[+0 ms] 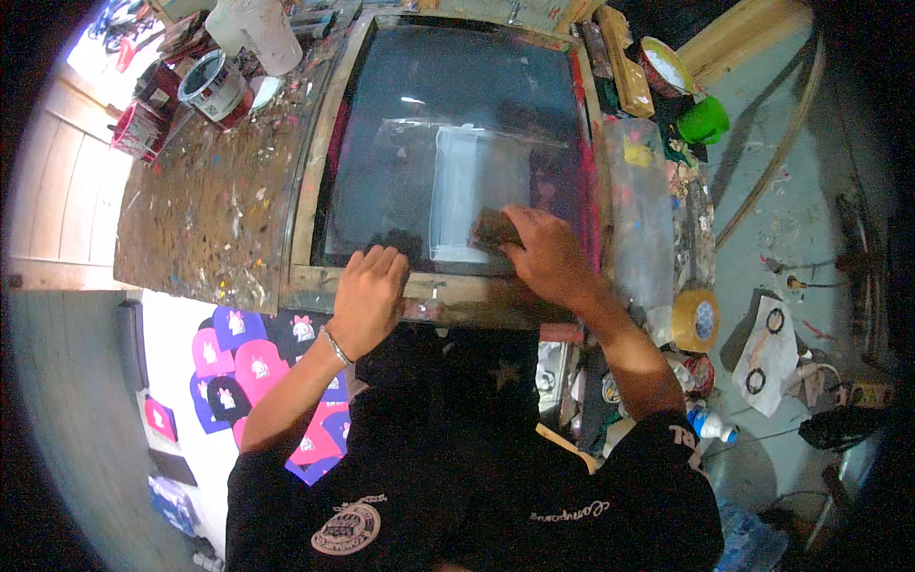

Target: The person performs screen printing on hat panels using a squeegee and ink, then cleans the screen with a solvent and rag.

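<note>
- Okay, so the right hand [548,253] has its grip closed around a small brown block [493,229], held low on the dark mesh [457,76].
- Left hand [367,291] is at the near rail of the wooden frame [457,286], left of the block. Those fingers are curled, but can't tell whether that grip has anything in it.
- Block sits at the right edge of a pale band [457,191] on the mesh, nearer the person than the middle. Can't tell if the band is wet film or just light.
- My read on the step: working the block over the mesh surface, left hand steadying the frame.
- Next move, I'd guess, calls for light, even pressure with the block flat and the frame steady on the table [191,210]. Too much tilt could mark the mesh.
</note>
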The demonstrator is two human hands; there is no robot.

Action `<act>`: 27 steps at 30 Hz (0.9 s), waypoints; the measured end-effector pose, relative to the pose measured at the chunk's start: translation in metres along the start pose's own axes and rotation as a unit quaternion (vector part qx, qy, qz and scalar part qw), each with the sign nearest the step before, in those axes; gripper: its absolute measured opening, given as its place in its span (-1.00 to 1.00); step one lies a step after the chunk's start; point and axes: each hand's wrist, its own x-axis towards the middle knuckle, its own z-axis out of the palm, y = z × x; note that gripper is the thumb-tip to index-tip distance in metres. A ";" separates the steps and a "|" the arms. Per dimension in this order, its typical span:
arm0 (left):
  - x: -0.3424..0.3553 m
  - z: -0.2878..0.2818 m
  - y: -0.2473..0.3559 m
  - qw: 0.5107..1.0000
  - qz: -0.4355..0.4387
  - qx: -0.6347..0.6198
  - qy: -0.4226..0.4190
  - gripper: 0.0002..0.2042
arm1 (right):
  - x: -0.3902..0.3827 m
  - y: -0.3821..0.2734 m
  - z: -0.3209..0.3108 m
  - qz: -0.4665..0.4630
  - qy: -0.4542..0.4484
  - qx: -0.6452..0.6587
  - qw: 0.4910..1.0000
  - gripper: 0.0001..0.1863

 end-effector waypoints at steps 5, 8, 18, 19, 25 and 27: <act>-0.001 -0.005 0.002 1.000 -0.006 -0.010 -0.002 -0.64 | 0.014 0.007 -0.023 0.152 -0.026 -0.040 0.987 -0.48; -0.002 -0.005 0.001 1.000 -0.008 -0.015 0.005 -0.64 | 0.011 0.017 -0.019 0.199 -0.024 -0.045 0.979 -0.50; -0.001 -0.008 -0.001 1.000 -0.004 -0.017 -0.017 -0.58 | 0.024 -0.003 -0.001 0.225 -0.084 0.004 0.971 -0.49; -0.001 -0.009 0.000 1.000 -0.003 -0.016 -0.014 -0.57 | 0.027 -0.006 0.001 0.225 -0.083 0.004 0.971 -0.49; -0.003 0.000 -0.005 1.000 0.005 -0.022 -0.008 -0.56 | 0.047 -0.008 0.007 0.117 -0.094 0.044 0.988 -0.55; -0.001 -0.004 -0.003 1.000 -0.001 -0.025 -0.014 -0.55 | 0.054 -0.007 0.007 0.089 -0.142 0.063 0.984 -0.49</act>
